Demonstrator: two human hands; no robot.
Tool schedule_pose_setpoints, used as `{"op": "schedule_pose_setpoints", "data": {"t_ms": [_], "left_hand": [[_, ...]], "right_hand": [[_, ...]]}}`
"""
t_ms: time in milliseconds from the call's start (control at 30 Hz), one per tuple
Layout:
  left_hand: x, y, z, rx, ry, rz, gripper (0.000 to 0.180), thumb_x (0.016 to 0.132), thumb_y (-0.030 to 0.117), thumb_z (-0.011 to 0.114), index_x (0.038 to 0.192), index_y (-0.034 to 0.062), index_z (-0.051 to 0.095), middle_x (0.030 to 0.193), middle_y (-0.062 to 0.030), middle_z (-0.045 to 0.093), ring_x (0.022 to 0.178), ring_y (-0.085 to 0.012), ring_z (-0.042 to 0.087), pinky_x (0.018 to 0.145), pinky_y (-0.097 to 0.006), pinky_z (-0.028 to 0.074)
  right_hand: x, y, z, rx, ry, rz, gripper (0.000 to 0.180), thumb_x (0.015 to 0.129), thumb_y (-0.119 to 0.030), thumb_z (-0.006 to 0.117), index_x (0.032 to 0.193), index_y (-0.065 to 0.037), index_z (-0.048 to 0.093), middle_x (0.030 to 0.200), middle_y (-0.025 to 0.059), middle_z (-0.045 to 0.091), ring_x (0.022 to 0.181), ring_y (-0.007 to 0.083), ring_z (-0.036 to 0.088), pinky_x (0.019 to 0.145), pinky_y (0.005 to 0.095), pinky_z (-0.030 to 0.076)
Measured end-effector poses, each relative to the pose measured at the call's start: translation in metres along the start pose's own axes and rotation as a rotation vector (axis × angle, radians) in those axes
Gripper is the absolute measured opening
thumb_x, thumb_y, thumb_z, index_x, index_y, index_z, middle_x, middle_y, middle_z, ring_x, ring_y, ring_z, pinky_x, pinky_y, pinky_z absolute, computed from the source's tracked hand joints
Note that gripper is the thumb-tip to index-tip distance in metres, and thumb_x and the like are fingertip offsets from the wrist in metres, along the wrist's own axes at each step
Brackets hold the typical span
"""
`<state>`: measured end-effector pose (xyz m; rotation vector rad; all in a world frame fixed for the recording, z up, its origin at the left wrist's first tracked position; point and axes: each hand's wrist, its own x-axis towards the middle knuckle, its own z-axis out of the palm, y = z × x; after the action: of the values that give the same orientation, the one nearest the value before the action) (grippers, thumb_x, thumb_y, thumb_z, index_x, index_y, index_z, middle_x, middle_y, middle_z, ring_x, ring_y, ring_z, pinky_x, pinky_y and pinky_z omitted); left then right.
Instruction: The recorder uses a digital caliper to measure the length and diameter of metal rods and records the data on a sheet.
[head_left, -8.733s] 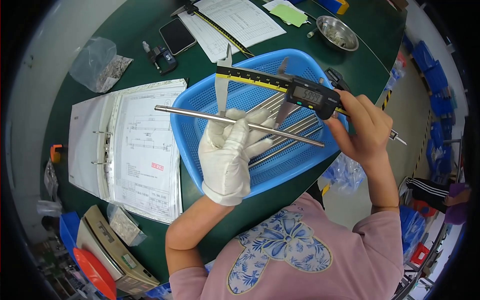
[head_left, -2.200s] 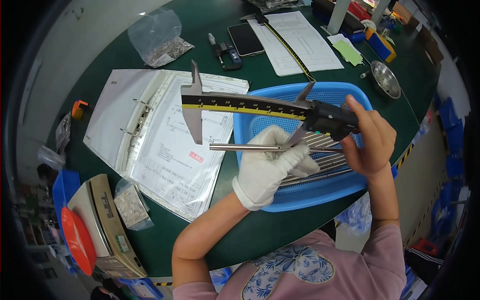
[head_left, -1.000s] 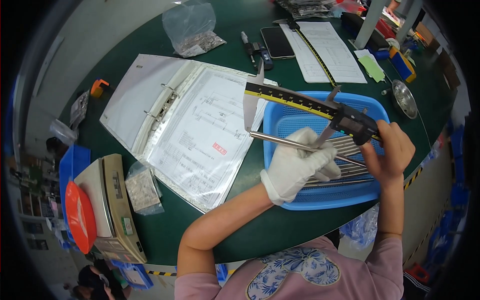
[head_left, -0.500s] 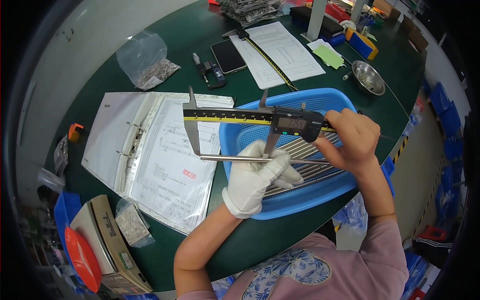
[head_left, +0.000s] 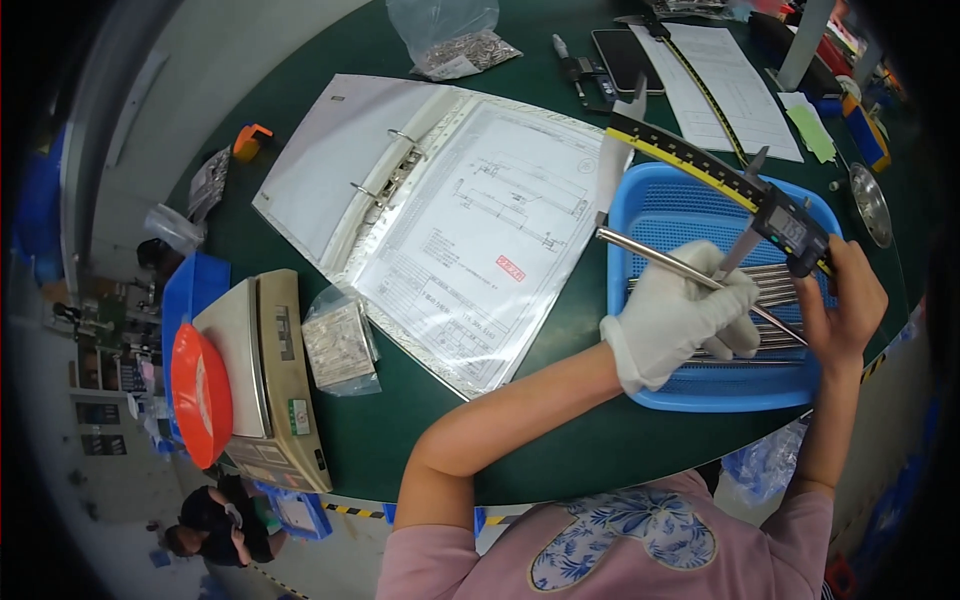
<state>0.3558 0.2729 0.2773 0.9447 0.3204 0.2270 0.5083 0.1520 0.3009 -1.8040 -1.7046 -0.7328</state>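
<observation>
My left hand (head_left: 683, 315), in a white glove, grips a long steel rod (head_left: 650, 254) above a blue mesh basket (head_left: 690, 205). My right hand (head_left: 843, 305), bare, holds a digital caliper (head_left: 700, 160) with a yellow scale by its slider. The caliper's jaws sit across the rod. Several more steel rods (head_left: 785, 285) lie in the basket under both hands.
An open ring binder with a technical drawing (head_left: 480, 220) lies left of the basket on the green table (head_left: 400, 440). A weighing scale (head_left: 265, 375) with a red bowl (head_left: 200, 390) and a small bag of parts (head_left: 338, 340) stand at the left. Papers, a phone and a steel bowl sit behind.
The view has swung, so the basket now lies further right. The caliper has tilted down toward the right while both hands keep their hold on rod and caliper.
</observation>
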Motion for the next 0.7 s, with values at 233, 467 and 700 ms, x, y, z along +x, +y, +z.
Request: {"op": "schedule_pose_setpoints", "data": {"t_ms": [233, 467, 700], "left_hand": [[0.001, -0.003, -0.002, -0.004, -0.031, 0.001, 0.014, 0.083, 0.013, 0.052, 0.085, 0.0007, 0.044, 0.063, -0.0095, 0.057, 0.055, -0.0149, 0.059, 0.045, -0.021, 0.046], [0.005, -0.005, -0.001, -0.020, -0.052, 0.022, 0.012, 0.082, 0.008, 0.052, 0.087, -0.0013, 0.045, 0.064, -0.0113, 0.058, 0.057, -0.0168, 0.061, 0.045, -0.020, 0.048], [0.005, -0.004, -0.004, -0.078, -0.078, 0.009, 0.015, 0.082, 0.005, 0.049, 0.094, -0.0026, 0.043, 0.068, -0.0119, 0.059, 0.062, -0.0171, 0.061, 0.050, -0.020, 0.048]], "right_hand": [[-0.019, 0.020, -0.003, 0.045, -0.188, 0.135, 0.035, 0.075, -0.015, 0.061, 0.101, 0.006, 0.052, 0.085, 0.0161, 0.056, 0.067, 0.0224, 0.055, 0.063, 0.0280, 0.044], [-0.032, 0.033, -0.004, -0.002, -0.265, 0.206, 0.036, 0.075, -0.010, 0.060, 0.105, 0.007, 0.051, 0.097, 0.0184, 0.057, 0.087, 0.0267, 0.057, 0.081, 0.0321, 0.041], [-0.025, 0.028, 0.001, 0.024, -0.174, 0.135, 0.034, 0.073, -0.010, 0.062, 0.102, 0.006, 0.052, 0.087, 0.0131, 0.056, 0.073, 0.0184, 0.055, 0.064, 0.0247, 0.043]]}}
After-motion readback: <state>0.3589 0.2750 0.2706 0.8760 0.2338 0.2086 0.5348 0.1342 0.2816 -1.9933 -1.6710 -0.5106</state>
